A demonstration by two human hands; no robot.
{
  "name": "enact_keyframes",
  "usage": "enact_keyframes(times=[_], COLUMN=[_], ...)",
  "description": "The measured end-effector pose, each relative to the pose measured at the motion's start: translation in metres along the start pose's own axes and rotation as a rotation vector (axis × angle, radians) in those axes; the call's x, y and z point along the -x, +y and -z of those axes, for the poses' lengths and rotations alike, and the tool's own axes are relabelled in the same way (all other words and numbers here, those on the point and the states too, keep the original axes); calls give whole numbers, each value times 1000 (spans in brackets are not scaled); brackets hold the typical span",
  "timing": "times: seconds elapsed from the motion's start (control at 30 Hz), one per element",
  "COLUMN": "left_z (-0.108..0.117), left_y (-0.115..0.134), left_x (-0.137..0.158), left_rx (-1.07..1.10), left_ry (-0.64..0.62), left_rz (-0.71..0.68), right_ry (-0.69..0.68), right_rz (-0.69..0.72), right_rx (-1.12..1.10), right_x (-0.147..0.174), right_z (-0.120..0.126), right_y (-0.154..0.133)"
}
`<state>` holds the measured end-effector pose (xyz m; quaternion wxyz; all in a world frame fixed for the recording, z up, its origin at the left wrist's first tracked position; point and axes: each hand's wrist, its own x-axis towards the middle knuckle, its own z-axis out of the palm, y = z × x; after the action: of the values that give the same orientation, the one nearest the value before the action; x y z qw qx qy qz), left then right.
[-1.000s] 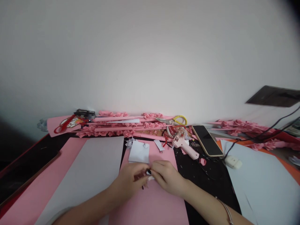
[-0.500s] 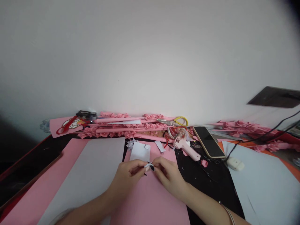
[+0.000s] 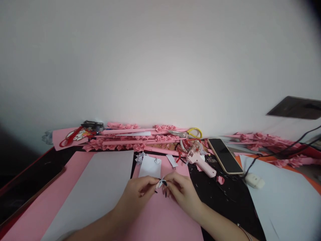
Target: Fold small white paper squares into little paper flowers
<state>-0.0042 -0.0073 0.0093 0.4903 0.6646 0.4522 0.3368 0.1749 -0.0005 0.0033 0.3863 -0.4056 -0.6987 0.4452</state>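
A small folded piece of white paper (image 3: 161, 182) is pinched between both hands, above the pink paper sheet (image 3: 165, 217). My left hand (image 3: 136, 194) grips its left side with thumb and forefinger. On the other side, my right hand (image 3: 182, 190) is closed on it, a dark-nailed fingertip pressed to the paper. The exact folds are too small to make out. Just beyond the fingers lie a white paper rectangle (image 3: 149, 168), a few small folded white paper pieces (image 3: 140, 158) and a narrow white strip (image 3: 172, 160).
A pink glue gun (image 3: 203, 164), a phone (image 3: 225, 155) and a white charger (image 3: 254, 180) lie to the right. Yellow-handled scissors (image 3: 194, 133) rest on pink paper flower stems (image 3: 125, 142) along the wall. Red scissors (image 3: 71, 137) lie back left. Large white sheets (image 3: 95, 187) flank me.
The folded paper has turned a little between my fingers, and the right fingers have shifted, with more nails showing below. The view has tipped slightly upward.
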Motion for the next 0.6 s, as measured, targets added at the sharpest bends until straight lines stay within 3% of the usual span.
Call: enact_keyframes(times=[0.23,0.43,0.6], left_z=[-2,-2,0], left_y=[-11,-8,-7], left_x=[0,-2,-3], left_rx=[-129,-99,-114], left_ry=[37,33,89], left_rz=[-112,-259,-231], right_ry=[-27,-64,-67], right_rz=[-9,18,23], right_rx=[14,56,142], right_x=[-1,-2,-4], right_z=[0,1,2], right_y=[2,1,-1])
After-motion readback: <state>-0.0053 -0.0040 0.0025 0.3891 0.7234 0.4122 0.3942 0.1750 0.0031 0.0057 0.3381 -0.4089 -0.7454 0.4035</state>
